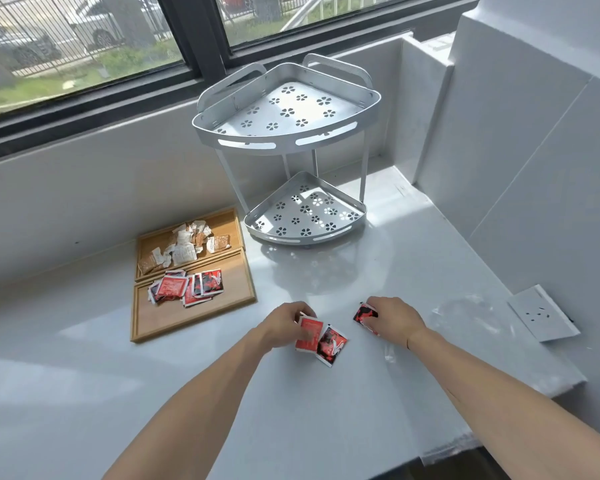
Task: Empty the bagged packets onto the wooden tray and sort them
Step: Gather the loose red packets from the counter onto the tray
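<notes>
A wooden tray (243, 289) with two compartments lies on the white counter at the left. Its far compartment holds several white and brown packets (184, 245); its near compartment holds several red-and-black packets (187, 287). My left hand (284, 327) grips two red packets (321, 339) low over the counter, right of the tray. My right hand (394, 318) is closed on another red-and-black packet (364, 313) on the counter. A crumpled clear plastic bag (465, 313) lies to the right of my right hand.
A two-tier metal corner rack (288, 143) stands behind the hands, beside the tray. A white wall socket (542, 315) sits on the right wall. The window and ledge run along the back. The counter's edge (447, 452) drops off at the near right.
</notes>
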Available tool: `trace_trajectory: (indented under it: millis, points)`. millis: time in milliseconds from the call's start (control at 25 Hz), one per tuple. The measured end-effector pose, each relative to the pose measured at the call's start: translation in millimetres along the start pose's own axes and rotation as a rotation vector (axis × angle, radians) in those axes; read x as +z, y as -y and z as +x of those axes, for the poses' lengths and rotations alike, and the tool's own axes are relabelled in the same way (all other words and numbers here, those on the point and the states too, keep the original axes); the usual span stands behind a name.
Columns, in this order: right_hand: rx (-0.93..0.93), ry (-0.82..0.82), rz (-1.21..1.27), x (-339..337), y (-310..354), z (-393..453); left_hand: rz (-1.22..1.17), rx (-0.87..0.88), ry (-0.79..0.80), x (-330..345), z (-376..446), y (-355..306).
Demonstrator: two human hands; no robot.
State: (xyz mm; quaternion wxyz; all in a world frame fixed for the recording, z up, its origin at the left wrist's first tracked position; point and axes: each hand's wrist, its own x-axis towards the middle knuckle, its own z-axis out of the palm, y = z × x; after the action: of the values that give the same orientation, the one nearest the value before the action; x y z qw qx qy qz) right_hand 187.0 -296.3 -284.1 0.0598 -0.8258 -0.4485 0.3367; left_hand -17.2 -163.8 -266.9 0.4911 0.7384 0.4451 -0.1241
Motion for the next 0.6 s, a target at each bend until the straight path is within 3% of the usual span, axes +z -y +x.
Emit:
trace_trajectory:
  millis: [120,360,600]
  points:
    - [-0.007,-0.012,0.027,-5,-2,-2,0.196,0.039,0.123,12,5,-14]
    - [-0.015,-0.023,0.051,10,-1,-3,0.514,0.11,0.058,42,10,-18]
    - [-0.009,-0.026,0.016,9,7,6,0.469,0.097,0.026,35,2,-10]
